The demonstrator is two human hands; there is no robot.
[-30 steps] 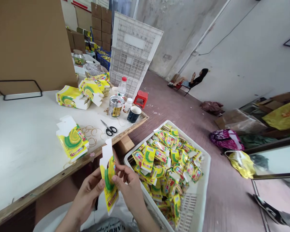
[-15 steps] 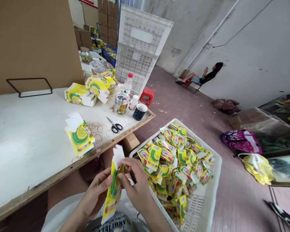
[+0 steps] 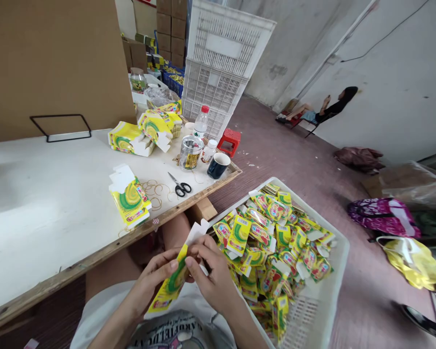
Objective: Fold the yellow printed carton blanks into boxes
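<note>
Both hands work over the lap, just below the table edge. The left hand [image 3: 156, 278] is closed on a flat yellow-and-green printed cardboard carton [image 3: 172, 285], thumb on its printed face and fingers curled behind it. The right hand [image 3: 212, 277] pinches the carton's upper end, fingertips bent in beside the white flap [image 3: 198, 232]. The carton lies tilted, its lower end toward the person's shirt and its flap pointing at the white plastic lattice basket [image 3: 336, 286] just to the right, which is heaped with too many like cartons to count. On the white-topped wooden table [image 3: 39, 194] I count one near bundle of flat yellow cartons [image 3: 131, 201] and a looser heap of the same cartons [image 3: 145, 131] farther back. There are also one pair of black-handled scissors [image 3: 180, 184], a scatter of tan rubber bands [image 3: 155, 189], one dark mug [image 3: 218, 166], one clear jar [image 3: 191, 151], one small white bottle [image 3: 208, 151] and one red-capped plastic bottle [image 3: 202, 122]. Half a second ago the carton stood nearly upright with its flap raised; it has since tipped over toward the basket, with both hands still on it. The view has also swung left, so the table things sit farther right.
</note>
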